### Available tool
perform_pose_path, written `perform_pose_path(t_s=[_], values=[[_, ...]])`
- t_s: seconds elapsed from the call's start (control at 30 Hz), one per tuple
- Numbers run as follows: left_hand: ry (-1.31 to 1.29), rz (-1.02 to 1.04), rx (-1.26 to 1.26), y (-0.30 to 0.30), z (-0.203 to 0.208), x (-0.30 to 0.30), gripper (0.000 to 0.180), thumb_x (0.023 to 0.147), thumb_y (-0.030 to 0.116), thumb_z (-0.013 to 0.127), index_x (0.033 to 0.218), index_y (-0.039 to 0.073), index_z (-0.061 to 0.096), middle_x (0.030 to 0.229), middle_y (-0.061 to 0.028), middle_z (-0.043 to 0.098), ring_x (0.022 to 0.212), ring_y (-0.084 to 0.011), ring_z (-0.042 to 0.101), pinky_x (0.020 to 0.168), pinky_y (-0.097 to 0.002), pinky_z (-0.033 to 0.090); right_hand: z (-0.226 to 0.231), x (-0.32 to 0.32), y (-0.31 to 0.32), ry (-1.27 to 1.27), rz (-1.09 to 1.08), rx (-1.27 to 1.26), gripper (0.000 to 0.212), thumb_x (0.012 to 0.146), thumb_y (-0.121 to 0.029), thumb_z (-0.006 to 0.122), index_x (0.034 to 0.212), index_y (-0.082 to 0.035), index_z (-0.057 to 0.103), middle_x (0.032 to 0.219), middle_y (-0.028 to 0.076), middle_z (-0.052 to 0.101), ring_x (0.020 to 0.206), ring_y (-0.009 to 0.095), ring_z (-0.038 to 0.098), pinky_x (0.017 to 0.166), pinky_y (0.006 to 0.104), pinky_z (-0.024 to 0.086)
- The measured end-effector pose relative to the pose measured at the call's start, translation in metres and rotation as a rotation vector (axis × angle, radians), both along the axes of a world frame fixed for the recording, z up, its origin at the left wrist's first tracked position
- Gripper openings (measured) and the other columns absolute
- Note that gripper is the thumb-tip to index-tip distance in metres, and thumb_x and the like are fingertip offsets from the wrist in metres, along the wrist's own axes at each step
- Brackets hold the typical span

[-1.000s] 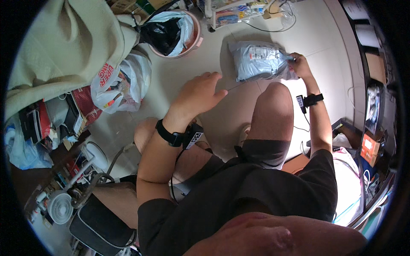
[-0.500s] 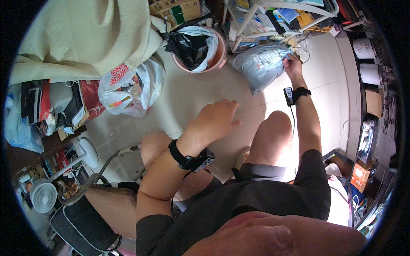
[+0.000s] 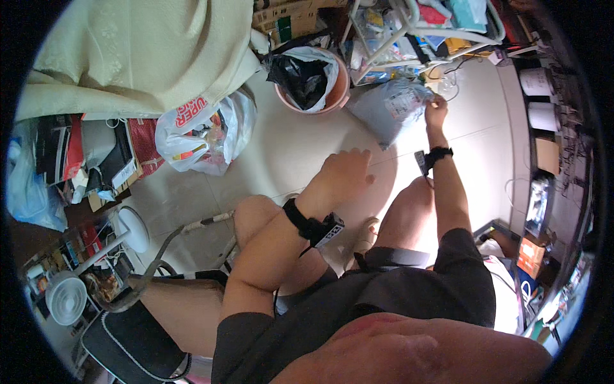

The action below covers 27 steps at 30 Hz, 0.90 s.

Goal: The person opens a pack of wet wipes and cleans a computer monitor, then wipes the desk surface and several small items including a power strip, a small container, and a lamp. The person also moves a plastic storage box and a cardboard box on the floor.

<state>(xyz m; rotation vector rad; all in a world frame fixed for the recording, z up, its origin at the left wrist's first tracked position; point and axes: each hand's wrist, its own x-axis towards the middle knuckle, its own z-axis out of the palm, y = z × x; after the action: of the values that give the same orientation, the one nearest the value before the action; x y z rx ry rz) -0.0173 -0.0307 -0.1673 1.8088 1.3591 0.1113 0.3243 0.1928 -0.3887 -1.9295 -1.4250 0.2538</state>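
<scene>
A grey plastic mailing bag (image 3: 382,118) with a white printed label (image 3: 404,102) rests on the tiled floor, below a metal rack. At the bag's right edge my right hand (image 3: 436,112) is closed, its fingers gripping the plastic. My left hand (image 3: 343,174) hovers over the floor nearer to me, apart from the bag. It holds nothing that I can see; its fingers are loosely bent, with the thumb apart from them. Each wrist wears a black strap with a small device.
A pink bin (image 3: 339,83) with a black liner stands left of the bag. Farther left are a white carrier bag (image 3: 240,131) and a cloth-draped piece of furniture (image 3: 147,51). The metal rack (image 3: 384,45), filled with packages, rises behind. A small fan (image 3: 66,299) is at lower left.
My left hand has moved slightly right. The right hand keeps its hold on the grey bag's edge, its wrist turned a little. The view has shifted slightly.
</scene>
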Motion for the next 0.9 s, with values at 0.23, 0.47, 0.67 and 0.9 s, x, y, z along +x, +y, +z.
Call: perform_pose_path(t_s=[0.23, 0.47, 0.67, 0.9], values=[[-0.563, 0.454, -0.279, -0.004, -0.018, -0.003, 0.043, 0.093, 0.033, 0.068, 0.12, 0.001, 0.063, 0.108, -0.0184, 0.072, 0.104, -0.0316, 0.068, 0.092, -0.04, 0.053, 0.179, -0.083, -0.136, 0.267, 0.411, -0.376, 0.024, 0.094, -0.009, 0.069, 0.117, -0.005, 0.067, 0.103, 0.007, 0.07, 0.079, 0.013, 0.065, 0.062, 0.0272, 0.055], [-0.97, 1.149, -0.375, -0.128, 0.044, -0.061, 0.033, 0.096, 0.027, 0.068, 0.116, 0.001, 0.064, 0.096, -0.0074, 0.07, 0.087, -0.0171, 0.065, 0.081, -0.0305, 0.053, 0.345, -0.155, -0.231, 0.288, 0.544, -0.887, 0.019, 0.095, -0.012, 0.067, 0.113, -0.005, 0.068, 0.097, 0.006, 0.069, 0.075, 0.013, 0.063, 0.061, 0.0271, 0.053], [-0.941, 1.303, -0.319, -0.242, 0.179, -0.204, 0.027, 0.094, 0.009, 0.067, 0.119, 0.0, 0.061, 0.11, -0.0097, 0.069, 0.098, -0.0172, 0.067, 0.076, -0.031, 0.057, 0.484, -0.213, -0.25, 0.104, 0.987, -1.094, 0.014, 0.096, -0.015, 0.068, 0.107, -0.008, 0.07, 0.088, 0.001, 0.068, 0.073, 0.01, 0.062, 0.061, 0.0266, 0.052], [-0.915, 1.764, -0.258, -0.304, 0.335, -0.313, 0.017, 0.097, 0.02, 0.067, 0.107, 0.006, 0.065, 0.092, -0.0021, 0.069, 0.081, -0.0129, 0.067, 0.074, -0.0265, 0.054, 0.594, -0.319, -0.199, 0.201, 1.216, -1.028, 0.023, 0.099, -0.024, 0.065, 0.113, -0.006, 0.066, 0.095, 0.002, 0.07, 0.078, 0.011, 0.064, 0.066, 0.0287, 0.054]])
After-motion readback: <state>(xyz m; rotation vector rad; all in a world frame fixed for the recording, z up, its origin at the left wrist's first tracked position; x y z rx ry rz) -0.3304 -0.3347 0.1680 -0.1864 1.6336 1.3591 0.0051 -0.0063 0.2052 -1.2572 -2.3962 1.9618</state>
